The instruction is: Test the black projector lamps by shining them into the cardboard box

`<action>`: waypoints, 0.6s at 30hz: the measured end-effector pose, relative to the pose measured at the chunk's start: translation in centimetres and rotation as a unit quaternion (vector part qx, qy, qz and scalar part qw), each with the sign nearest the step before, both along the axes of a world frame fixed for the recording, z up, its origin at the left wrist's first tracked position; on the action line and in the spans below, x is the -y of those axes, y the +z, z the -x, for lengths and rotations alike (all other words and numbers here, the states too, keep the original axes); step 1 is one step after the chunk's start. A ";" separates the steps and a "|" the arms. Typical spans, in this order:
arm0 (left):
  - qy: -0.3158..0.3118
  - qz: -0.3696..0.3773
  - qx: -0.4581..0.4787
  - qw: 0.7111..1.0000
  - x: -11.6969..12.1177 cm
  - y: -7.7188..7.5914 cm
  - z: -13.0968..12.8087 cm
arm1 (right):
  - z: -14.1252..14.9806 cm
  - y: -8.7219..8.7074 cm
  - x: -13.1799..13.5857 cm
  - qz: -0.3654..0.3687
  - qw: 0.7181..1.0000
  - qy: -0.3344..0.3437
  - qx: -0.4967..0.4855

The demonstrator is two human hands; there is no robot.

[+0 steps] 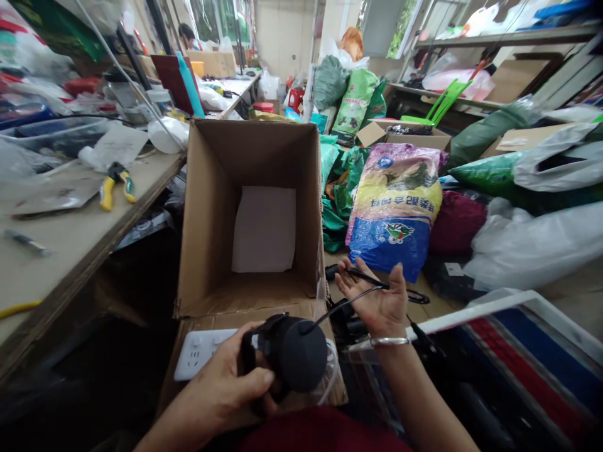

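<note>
My left hand (226, 383) is shut around a dark grey rounded device (301, 355) with a matte, foam-like surface and a black clip or strap on its side. My fingers hide part of that strap. A thin black cable (342, 306) rises from the device towards my right hand (372, 300), which is held palm up with its fingers spread. A silver bangle (389, 341) circles that wrist. Behind the fingers runs a thicker black cord (377, 284). A white power strip (200, 355) lies on the cardboard flap just beyond my left hand.
An open cardboard box (249, 213) with a white sheet inside stands ahead. On the workbench (70, 263) to the left lie yellow-handled pliers (117, 185). A printed sack (394, 210) and other bags are piled to the right. A person (187, 36) sits far back.
</note>
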State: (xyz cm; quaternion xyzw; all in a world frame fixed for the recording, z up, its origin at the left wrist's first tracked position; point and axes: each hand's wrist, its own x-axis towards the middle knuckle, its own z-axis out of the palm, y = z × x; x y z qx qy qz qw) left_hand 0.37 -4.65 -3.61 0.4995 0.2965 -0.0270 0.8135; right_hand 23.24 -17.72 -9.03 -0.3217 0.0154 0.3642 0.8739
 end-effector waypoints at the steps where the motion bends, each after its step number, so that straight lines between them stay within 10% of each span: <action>1: 0.013 -0.021 -0.012 1.000 -0.2 0.4 0.4 | 0.2 -1.2 0.2 0.012 1.000 0.003 0.008; 5: 0.086 -0.087 -0.041 0.992 -0.8 1.9 1.9 | 2.0 -5.3 1.9 0.088 0.984 0.135 0.076; 10: 0.156 -0.138 -0.071 0.976 -1.9 2.7 3.9 | 3.8 -6.8 5.7 0.165 0.868 0.433 0.179; 18: 0.139 -0.142 -0.064 0.978 -2.6 1.3 5.3 | 2.8 -4.9 3.7 0.444 0.745 0.154 0.474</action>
